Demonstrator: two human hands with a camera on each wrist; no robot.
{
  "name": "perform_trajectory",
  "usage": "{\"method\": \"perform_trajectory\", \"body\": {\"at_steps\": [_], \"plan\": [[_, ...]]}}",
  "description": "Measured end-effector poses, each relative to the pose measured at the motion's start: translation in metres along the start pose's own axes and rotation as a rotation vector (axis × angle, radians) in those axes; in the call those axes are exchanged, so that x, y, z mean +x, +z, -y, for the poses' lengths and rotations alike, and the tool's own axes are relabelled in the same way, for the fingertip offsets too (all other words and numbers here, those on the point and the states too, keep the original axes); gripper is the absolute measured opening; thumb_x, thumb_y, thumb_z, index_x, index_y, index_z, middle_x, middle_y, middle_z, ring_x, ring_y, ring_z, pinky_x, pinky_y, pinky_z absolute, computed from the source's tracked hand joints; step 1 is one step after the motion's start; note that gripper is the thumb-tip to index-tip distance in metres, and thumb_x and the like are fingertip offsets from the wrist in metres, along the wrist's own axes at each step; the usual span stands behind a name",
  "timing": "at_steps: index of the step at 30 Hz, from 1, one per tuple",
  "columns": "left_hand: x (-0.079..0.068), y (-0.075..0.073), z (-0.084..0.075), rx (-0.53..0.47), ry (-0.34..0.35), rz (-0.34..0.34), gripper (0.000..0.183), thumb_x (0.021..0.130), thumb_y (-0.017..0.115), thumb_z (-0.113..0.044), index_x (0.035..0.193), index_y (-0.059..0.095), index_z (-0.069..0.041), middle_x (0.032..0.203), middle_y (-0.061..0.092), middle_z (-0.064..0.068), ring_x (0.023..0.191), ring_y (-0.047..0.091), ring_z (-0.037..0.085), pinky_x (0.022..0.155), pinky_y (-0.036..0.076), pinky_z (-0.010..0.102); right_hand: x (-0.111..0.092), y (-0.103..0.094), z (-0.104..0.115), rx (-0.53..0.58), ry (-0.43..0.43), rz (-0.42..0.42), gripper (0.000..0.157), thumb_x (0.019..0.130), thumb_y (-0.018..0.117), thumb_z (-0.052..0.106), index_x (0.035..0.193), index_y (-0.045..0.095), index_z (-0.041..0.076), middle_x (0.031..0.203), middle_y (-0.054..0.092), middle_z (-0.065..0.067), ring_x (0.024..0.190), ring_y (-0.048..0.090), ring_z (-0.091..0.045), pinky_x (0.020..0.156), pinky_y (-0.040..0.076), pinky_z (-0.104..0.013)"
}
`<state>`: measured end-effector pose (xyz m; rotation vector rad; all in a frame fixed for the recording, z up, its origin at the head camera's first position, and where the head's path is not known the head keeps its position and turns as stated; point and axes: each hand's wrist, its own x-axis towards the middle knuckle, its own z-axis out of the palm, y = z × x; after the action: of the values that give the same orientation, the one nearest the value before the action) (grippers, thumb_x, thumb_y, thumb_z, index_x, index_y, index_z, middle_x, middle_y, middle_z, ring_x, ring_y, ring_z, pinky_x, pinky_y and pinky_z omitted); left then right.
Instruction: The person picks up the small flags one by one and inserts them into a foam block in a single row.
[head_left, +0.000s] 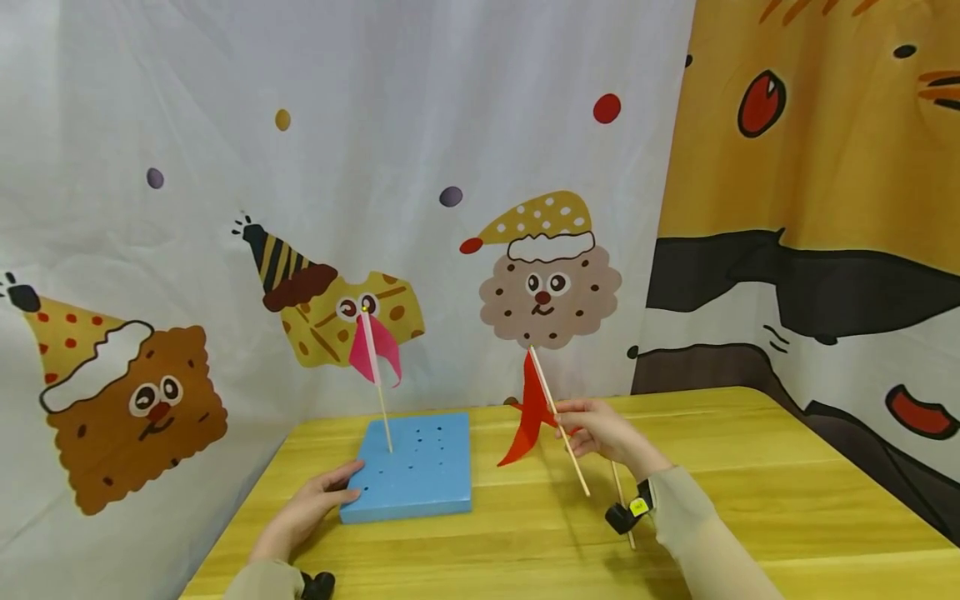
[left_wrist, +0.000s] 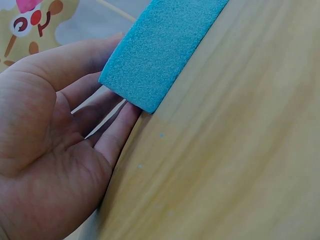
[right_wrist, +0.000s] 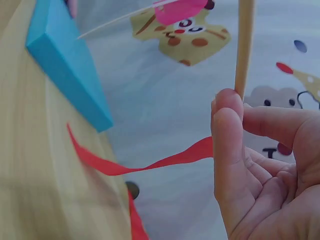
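A blue foam board [head_left: 420, 492] with several small holes lies flat on the table. My left hand [head_left: 311, 506] grips its left edge, the thumb over the top and the other fingers against the side. A pink flag [head_left: 381, 350] on a thin wooden stick stands upright in the board. To the board's right, my right hand [head_left: 600, 429] pinches the wooden stick [right_wrist: 244, 45] of a red flag [head_left: 531, 412] between thumb and fingertips. The stick slants above the table, its lower end free. Under the right wrist shows part of another wooden stick [head_left: 618, 486], its upper part hidden.
The yellow wood-grain table [head_left: 750, 467] extends to the right of the board. Behind it hangs a white curtain [head_left: 420, 100] printed with cartoon figures. A black band with a small device [head_left: 628, 512] sits on the right wrist.
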<state>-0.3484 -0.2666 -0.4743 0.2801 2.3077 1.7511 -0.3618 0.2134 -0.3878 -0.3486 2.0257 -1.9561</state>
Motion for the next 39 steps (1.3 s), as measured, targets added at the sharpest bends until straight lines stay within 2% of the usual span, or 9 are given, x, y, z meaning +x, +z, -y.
{"method": "perform_trajectory", "body": {"at_steps": [5,11,18,23,28,33,39], "plan": [[-0.003,0.000,0.006,-0.002,0.011,-0.002,0.061,0.081,0.063,-0.023,0.135,0.038,-0.010,0.142,0.020,0.018,0.128,0.015,0.037,0.100,0.019,0.051,0.001,0.011,0.013,-0.001,-0.016,0.010,0.052,0.084,0.060,0.019,0.127,0.042,-0.004,0.080,0.062,-0.018,0.046,0.057,-0.014,0.049,0.051,-0.029],[-0.004,-0.001,0.007,-0.009,0.003,-0.020,0.060,0.081,0.064,-0.023,0.134,0.039,-0.010,0.142,0.021,0.018,0.128,0.016,0.037,0.101,0.018,0.051,0.008,0.025,0.030,-0.071,-0.062,0.025,0.047,0.083,0.062,0.023,0.122,0.050,0.000,0.082,0.062,-0.019,0.045,0.054,-0.016,0.049,0.050,-0.029],[-0.003,-0.003,0.005,0.014,0.001,-0.014,0.060,0.081,0.064,-0.025,0.135,0.039,-0.012,0.142,0.023,0.015,0.129,0.017,0.035,0.100,0.020,0.051,0.019,0.043,0.057,-0.105,-0.099,0.058,0.038,0.087,0.056,0.015,0.122,0.050,0.002,0.082,0.062,-0.020,0.046,0.055,-0.019,0.049,0.050,-0.031],[-0.001,-0.004,0.004,0.016,0.008,-0.007,0.060,0.081,0.063,-0.025,0.135,0.039,-0.013,0.142,0.025,0.012,0.129,0.017,0.033,0.101,0.021,0.049,0.029,0.060,0.071,-0.129,-0.132,0.083,0.039,0.085,0.059,0.019,0.121,0.052,0.007,0.081,0.062,-0.022,0.048,0.055,-0.021,0.050,0.051,-0.032],[0.000,-0.004,0.003,0.021,0.017,0.013,0.061,0.081,0.063,-0.026,0.136,0.038,-0.013,0.142,0.024,0.012,0.129,0.017,0.033,0.100,0.022,0.050,0.043,0.077,0.071,-0.182,-0.146,0.107,0.044,0.083,0.062,0.024,0.123,0.050,0.009,0.084,0.062,-0.022,0.051,0.056,-0.027,0.053,0.051,-0.037],[0.000,-0.004,0.004,0.015,0.020,0.019,0.060,0.082,0.063,-0.024,0.135,0.038,-0.012,0.142,0.024,0.013,0.129,0.017,0.034,0.100,0.022,0.050,0.064,0.094,0.067,-0.216,-0.170,0.110,0.040,0.083,0.062,0.023,0.121,0.051,0.014,0.084,0.063,-0.019,0.059,0.058,-0.039,0.058,0.050,-0.047],[-0.001,-0.003,0.003,0.017,0.042,0.038,0.061,0.083,0.061,-0.022,0.137,0.035,-0.009,0.143,0.021,0.015,0.129,0.015,0.036,0.100,0.020,0.051,0.085,0.112,0.067,-0.229,-0.228,0.086,0.037,0.084,0.061,0.022,0.118,0.051,0.016,0.083,0.063,-0.017,0.060,0.059,-0.039,0.056,0.050,-0.050]]}}
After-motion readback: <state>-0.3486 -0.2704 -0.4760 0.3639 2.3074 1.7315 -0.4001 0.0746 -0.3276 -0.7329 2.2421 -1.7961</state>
